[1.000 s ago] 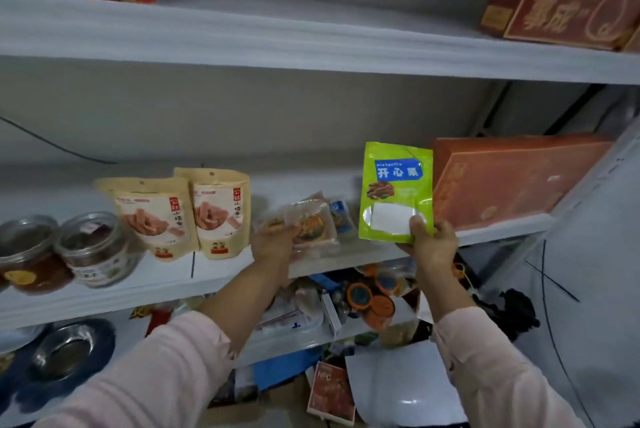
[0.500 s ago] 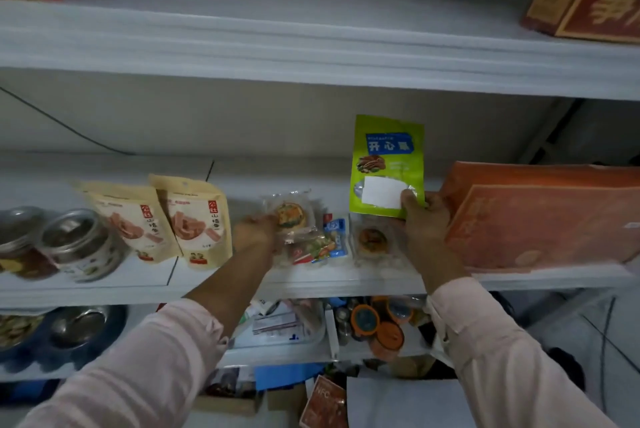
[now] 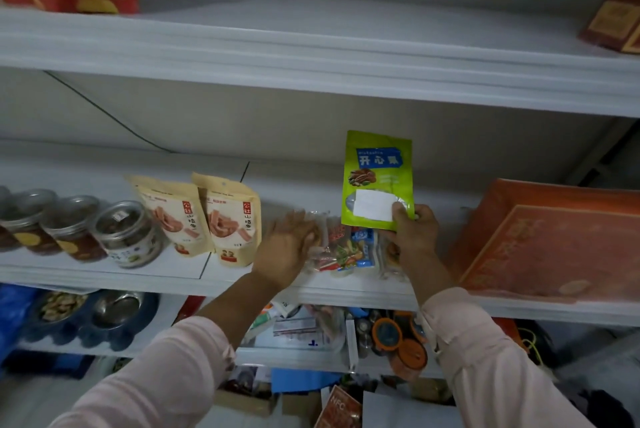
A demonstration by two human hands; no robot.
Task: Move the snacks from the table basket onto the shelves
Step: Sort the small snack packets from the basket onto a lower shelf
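Loosening, left hand [image 3: 287, 247] spreads; right hand [image 3: 417, 235] still pinches green pouch [image 3: 377, 171].

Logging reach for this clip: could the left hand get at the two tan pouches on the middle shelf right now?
Probably yes. The left hand is open, grips nothing, and lies by the small wrapped snacks, close beside the tan pouches, with nothing standing between hand and pouches.

The green pouch [image 3: 378, 178] reads 开心果; tan pouches [image 3: 231, 219] 山楂条; red carton [image 3: 341, 409] NFC.
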